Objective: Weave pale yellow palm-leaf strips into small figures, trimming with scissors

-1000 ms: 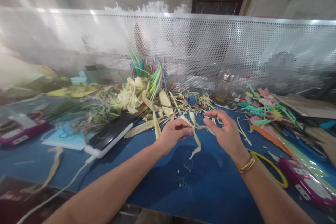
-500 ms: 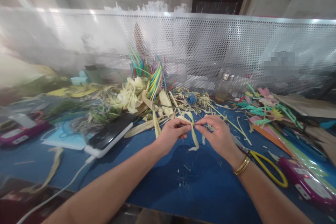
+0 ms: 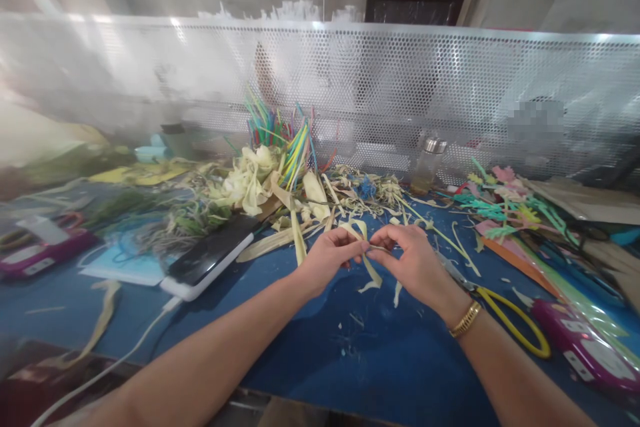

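Between my fingertips is a pale, dry husk-like strip (image 3: pixel 371 271), its loose ends hanging down over the blue tabletop. My left hand (image 3: pixel 331 255) pinches it from the left, thumb against the fingers. From the right, my right hand (image 3: pixel 411 259) pinches it too, close against the left fingertips. A second pale end dangles below the right hand. The exact point where the strip is held is partly hidden by the fingers. Just right of my right wrist lie scissors with yellow handles (image 3: pixel 517 320).
A blue tabletop (image 3: pixel 320 353) spreads below my hands. Behind them are pale husks (image 3: pixel 257 177) and coloured stems (image 3: pixel 295 147). A phone on a white power bank (image 3: pixel 213 253) lies left. A glass bottle (image 3: pixel 427 163), coloured paper flowers (image 3: pixel 505 197) and a purple device (image 3: pixel 585 347) are right.
My right fingertips have shifted slightly down and closer to the left ones. The strip's hanging end has swung a little, and another pale end shows lower under my right hand.
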Demonstrator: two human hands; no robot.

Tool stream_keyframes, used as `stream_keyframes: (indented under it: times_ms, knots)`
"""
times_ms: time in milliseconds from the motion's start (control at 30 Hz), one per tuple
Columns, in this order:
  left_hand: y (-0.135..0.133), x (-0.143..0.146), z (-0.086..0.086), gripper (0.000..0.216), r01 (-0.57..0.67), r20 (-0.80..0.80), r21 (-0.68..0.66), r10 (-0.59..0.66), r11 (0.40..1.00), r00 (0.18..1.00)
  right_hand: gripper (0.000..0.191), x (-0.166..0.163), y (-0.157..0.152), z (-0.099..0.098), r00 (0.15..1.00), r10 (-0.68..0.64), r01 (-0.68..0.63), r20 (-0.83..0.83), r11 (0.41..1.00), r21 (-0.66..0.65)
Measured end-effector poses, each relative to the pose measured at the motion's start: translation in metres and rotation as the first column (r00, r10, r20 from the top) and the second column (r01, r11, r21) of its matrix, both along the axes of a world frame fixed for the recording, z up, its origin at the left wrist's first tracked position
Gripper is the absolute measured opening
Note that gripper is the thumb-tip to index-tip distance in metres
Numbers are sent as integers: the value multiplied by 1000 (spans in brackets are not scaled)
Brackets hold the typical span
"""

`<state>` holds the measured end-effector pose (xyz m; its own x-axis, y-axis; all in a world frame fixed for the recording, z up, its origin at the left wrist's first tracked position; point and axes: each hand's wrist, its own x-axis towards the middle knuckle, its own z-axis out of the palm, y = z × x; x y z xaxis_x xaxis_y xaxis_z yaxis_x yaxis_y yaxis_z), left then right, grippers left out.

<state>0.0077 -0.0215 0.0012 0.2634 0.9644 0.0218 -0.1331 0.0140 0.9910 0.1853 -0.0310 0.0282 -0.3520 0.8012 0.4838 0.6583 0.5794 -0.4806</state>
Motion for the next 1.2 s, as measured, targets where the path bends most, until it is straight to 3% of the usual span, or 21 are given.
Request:
stream_keyframes:
  times_ms: [200, 600, 700, 800, 900, 1000, 1133, 1200]
  knots:
    - [0, 0, 1, 30, 9, -42, 32, -8, 999, 999, 20, 4, 0, 4, 997, 11, -17, 72, 997, 75]
    - [0, -2, 1, 26, 75, 98, -37, -71, 997, 993, 18, 5, 1, 6, 999, 48, -48, 14, 999, 20]
    - [2, -4, 2, 27, 84, 178, -60, -72, 995, 981, 18, 9, 4, 4, 997, 30, -32, -69, 999, -39]
    - [2, -4, 3, 27, 102, 236, -71, -82, 992, 968, 20, 13, 6, 1, 977, 38, -80, -210, 978, -193]
    - [3, -3, 1, 28, 82, 209, -79, -64, 994, 976, 31, 10, 6, -2, 920, -5, -149, -393, 921, -361]
    - [2, -3, -1, 26, 97, 181, -99, -78, 990, 980, 29, 2, 3, -5, 838, -97, -194, -536, 866, -460]
    - [0, -2, 0, 25, 165, 173, -122, -143, 979, 975, 23, -7, 2, -9, 683, -192, -314, -705, 794, -521]
    - [-1, -1, 1, 26, 185, 209, -121, -157, 975, 965, 25, -8, 3, -10, 609, -219, -353, -762, 786, -508]
